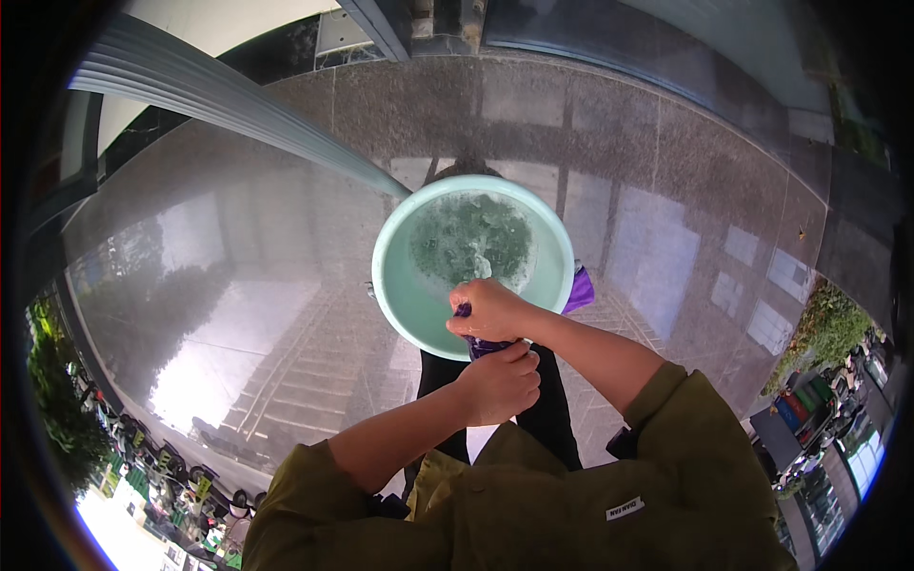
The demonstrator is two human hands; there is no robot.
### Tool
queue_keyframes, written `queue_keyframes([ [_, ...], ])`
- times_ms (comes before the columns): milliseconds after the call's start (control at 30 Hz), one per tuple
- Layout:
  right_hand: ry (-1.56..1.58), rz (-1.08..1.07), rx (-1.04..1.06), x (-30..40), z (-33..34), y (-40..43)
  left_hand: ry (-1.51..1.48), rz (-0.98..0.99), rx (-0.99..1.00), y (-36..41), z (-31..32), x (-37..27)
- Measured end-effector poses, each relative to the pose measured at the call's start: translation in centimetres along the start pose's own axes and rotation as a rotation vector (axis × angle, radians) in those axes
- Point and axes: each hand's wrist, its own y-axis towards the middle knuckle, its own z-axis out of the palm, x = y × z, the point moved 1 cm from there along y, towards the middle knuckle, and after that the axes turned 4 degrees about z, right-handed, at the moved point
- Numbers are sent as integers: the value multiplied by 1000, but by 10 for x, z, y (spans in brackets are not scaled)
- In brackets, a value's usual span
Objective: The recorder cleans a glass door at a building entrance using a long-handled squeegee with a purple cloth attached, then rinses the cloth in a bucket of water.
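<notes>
A pale green plastic basin (pixel 382 285) stands in front of me, with foamy, greenish-looking water (pixel 464 239) in its bottom. Over its near rim, my right hand (pixel 493 308) grips a wet, dark purple cloth (pixel 485 347). My left hand (pixel 500 385) is closed round the same cloth just below, nearer my body. White suds (pixel 483 265) show right beyond the right hand's knuckles. Much of the cloth is hidden inside both fists. A brighter purple piece of fabric (pixel 582 291) sticks out past the basin's right side.
A grey ribbed post or pipe (pixel 243 107) slants from the upper left towards the basin's far rim. Shiny grey stone flooring (pixel 314 307) surrounds the basin and mirrors buildings. Parked scooters (pixel 193 478) line the lower left; green shrubs (pixel 821 335) grow at the right.
</notes>
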Motion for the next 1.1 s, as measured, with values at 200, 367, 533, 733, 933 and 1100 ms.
queue_keyframes([
  [200, -6, 167, -352, -5, 18, 14, -12, -265, 618, 3, 47, 9],
  [367, 235, 358, -332, -38, 12, 28, 31, -212, 344, -1, 58, 9],
  [533, 1067, 465, -11, -33, -17, -20, -57, -177, 302, 15, -40, -4],
  [733, 1441, 252, -167, 7, -9, -88, -454, -849, -664, -10, -106, -24],
  [933, 1431, -227, -178, 85, -17, -154, -1525, -953, -1244, -31, -143, -60],
  [1100, 1348, -394, -40, 170, -15, -205, -1808, -750, -1476, -57, -178, -97],
])
